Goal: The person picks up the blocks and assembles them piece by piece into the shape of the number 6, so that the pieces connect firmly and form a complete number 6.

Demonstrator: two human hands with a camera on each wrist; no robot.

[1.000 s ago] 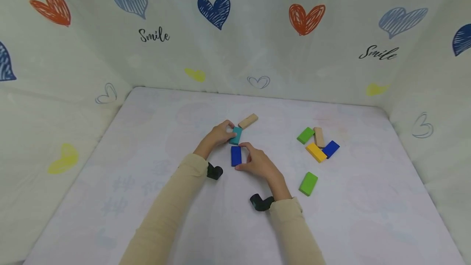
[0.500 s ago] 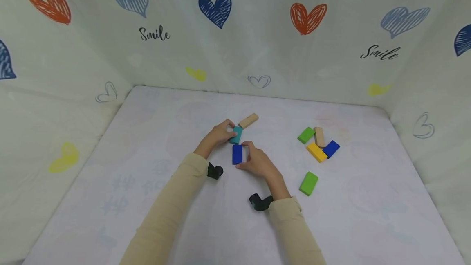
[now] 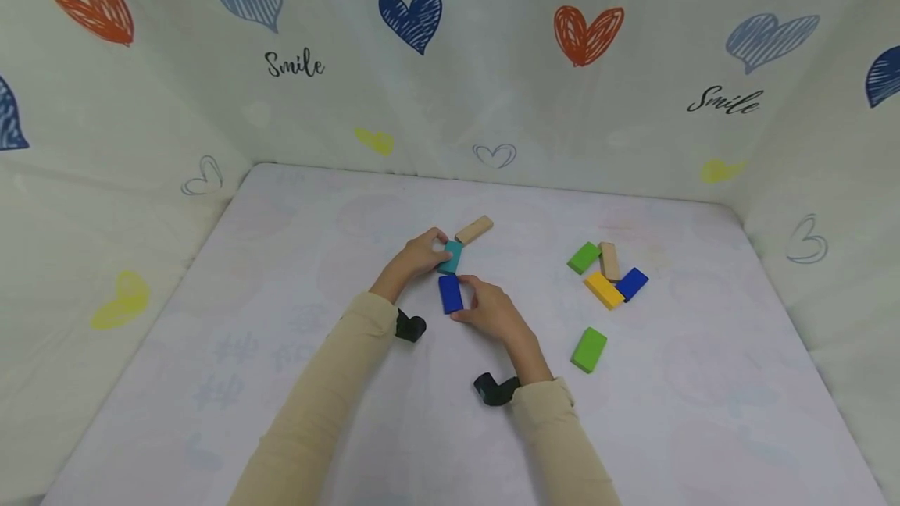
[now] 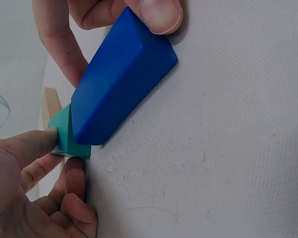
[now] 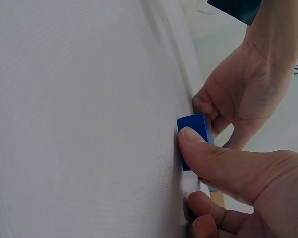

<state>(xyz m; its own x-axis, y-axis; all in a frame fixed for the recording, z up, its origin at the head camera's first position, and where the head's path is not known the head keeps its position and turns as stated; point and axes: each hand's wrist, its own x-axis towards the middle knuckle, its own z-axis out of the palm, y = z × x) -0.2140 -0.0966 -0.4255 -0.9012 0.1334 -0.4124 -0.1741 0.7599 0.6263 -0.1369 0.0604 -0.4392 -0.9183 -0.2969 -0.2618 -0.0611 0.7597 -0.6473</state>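
Near the middle of the table, my left hand (image 3: 420, 253) pinches a teal block (image 3: 451, 257) between thumb and fingers. A blue block (image 3: 451, 294) lies flat just on the near side of it, turned slightly, and their ends meet or nearly so. My right hand (image 3: 495, 310) holds this blue block from the right, thumb at its near end and index finger at its far end. In the left wrist view the blue block (image 4: 116, 82) hides part of the teal block (image 4: 64, 131). A wooden block (image 3: 474, 229) lies slantwise at the teal block's far end.
To the right lies a loose cluster: a green block (image 3: 583, 258), a wooden block (image 3: 609, 261), a yellow block (image 3: 604, 290) and a blue block (image 3: 632, 284). Another green block (image 3: 588, 350) is nearer. Heart-printed white cloth (image 3: 492, 84) stands behind the table (image 3: 316, 209).
The blue block has moved slightly away from me, up to the teal block, and turned so its far end points a little left. My right hand moved with it; my left hand stayed put.
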